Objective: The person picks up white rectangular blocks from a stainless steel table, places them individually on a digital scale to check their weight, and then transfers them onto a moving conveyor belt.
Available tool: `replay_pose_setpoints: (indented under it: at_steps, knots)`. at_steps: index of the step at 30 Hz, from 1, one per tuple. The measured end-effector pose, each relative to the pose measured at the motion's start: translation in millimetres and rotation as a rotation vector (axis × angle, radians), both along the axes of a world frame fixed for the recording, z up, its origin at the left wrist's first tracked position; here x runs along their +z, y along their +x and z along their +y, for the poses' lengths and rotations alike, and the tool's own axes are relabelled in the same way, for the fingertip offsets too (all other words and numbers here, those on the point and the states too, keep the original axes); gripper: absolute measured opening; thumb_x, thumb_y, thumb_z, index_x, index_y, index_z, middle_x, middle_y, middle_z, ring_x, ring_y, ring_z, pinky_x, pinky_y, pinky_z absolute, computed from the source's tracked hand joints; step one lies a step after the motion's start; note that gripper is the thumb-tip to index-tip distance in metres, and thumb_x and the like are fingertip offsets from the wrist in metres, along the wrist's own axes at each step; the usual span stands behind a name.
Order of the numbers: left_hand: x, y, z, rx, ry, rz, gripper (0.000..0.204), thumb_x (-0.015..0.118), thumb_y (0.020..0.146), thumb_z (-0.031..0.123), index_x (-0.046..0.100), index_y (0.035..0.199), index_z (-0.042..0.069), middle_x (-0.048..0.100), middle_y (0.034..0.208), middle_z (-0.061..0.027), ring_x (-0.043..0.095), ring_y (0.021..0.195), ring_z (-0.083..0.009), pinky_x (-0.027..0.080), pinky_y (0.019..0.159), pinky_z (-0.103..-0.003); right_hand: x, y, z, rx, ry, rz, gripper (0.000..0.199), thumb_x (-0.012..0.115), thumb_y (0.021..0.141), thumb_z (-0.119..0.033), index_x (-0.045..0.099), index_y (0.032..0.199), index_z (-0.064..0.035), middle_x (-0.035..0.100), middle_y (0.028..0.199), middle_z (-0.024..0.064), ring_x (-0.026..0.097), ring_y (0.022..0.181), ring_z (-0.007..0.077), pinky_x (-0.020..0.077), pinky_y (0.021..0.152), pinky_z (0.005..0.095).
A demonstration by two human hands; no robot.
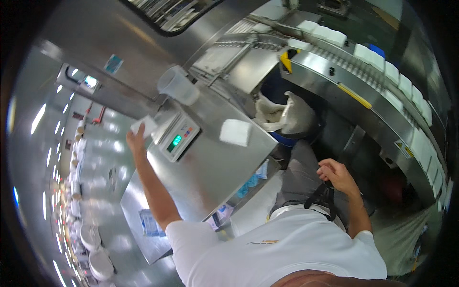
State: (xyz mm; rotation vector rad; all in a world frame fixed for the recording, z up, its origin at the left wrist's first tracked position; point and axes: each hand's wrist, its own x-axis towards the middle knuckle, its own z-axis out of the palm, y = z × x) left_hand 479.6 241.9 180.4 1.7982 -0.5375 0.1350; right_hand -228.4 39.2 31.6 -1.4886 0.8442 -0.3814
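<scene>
My left hand (137, 137) reaches out to the left, its fingers closed on a white square pad (145, 125). It holds the pad beside a digital scale (177, 139) with a lit green display. A similar white pad (235, 132) lies on the steel table (191, 182), to the right of the scale. Behind the scale a translucent plastic jug (178, 86) rests on the table. My right hand (338, 176) hangs over my lap, near a black strap (321, 197). Its fingers are curled in; whether anything is inside them is hidden.
A curved conveyor (330, 64) carrying several white packs runs along the right. Between it and the table stands a dark blue bin (311, 129) with a pale bag inside. Blue packets (251, 184) sit under the table's edge. A steel machine housing (119, 52) rises behind the scale.
</scene>
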Motion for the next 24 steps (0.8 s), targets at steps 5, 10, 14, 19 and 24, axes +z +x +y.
replay_pose_setpoints:
  at_steps: [5,10,14,19,24]
  knots:
    - [68.2,-1.1,-122.6,0.027,-0.027,-0.485,0.047,0.090,0.082,0.030,0.069,0.104,-0.006,0.074,0.103,-0.0159,0.069,0.095,-0.0240,0.053,0.085,-0.036,-7.5,2.1,6.2,-0.049,0.037,-0.003,0.031,0.060,0.108,-0.024,0.064,0.125,0.0009,0.074,0.099,0.0099,0.070,0.084,0.0146,0.0563,0.074,0.0292]
    - [86.3,-13.9,-205.9,-0.141,0.271,-0.492,0.043,0.090,0.078,0.028,0.074,0.102,-0.003,0.076,0.096,-0.0122,0.072,0.087,-0.0219,0.054,0.082,-0.035,-14.4,-1.6,11.8,-0.066,-0.006,-0.010,0.031,0.059,0.108,-0.026,0.065,0.124,0.0000,0.074,0.098,0.0092,0.070,0.084,0.0147,0.0565,0.075,0.0292]
    - [75.0,-12.6,-232.1,-0.306,0.509,-0.329,0.035,0.090,0.074,0.023,0.076,0.096,-0.001,0.077,0.090,-0.0114,0.073,0.081,-0.0206,0.055,0.079,-0.034,-18.6,-16.6,16.5,-0.170,-0.027,0.013,0.032,0.059,0.109,-0.029,0.066,0.123,-0.0019,0.074,0.099,0.0094,0.070,0.083,0.0155,0.0573,0.076,0.0300]
    - [59.6,15.4,-248.4,-0.383,0.671,-0.214,0.033,0.089,0.078,0.018,0.076,0.102,0.000,0.076,0.092,-0.0080,0.069,0.079,-0.0157,0.055,0.075,-0.034,-27.3,-30.9,21.6,-0.223,0.035,0.044,0.032,0.058,0.109,-0.030,0.066,0.122,-0.0028,0.074,0.099,0.0090,0.070,0.083,0.0144,0.0572,0.076,0.0298]
    - [58.2,23.1,-261.5,-0.356,0.820,-0.178,0.030,0.089,0.077,0.020,0.079,0.098,0.001,0.077,0.093,-0.0083,0.071,0.080,-0.0159,0.055,0.074,-0.035,-32.0,-36.7,22.2,-0.213,0.025,0.044,0.032,0.057,0.110,-0.031,0.066,0.122,-0.0033,0.074,0.099,0.0077,0.070,0.083,0.0131,0.0566,0.075,0.0282]
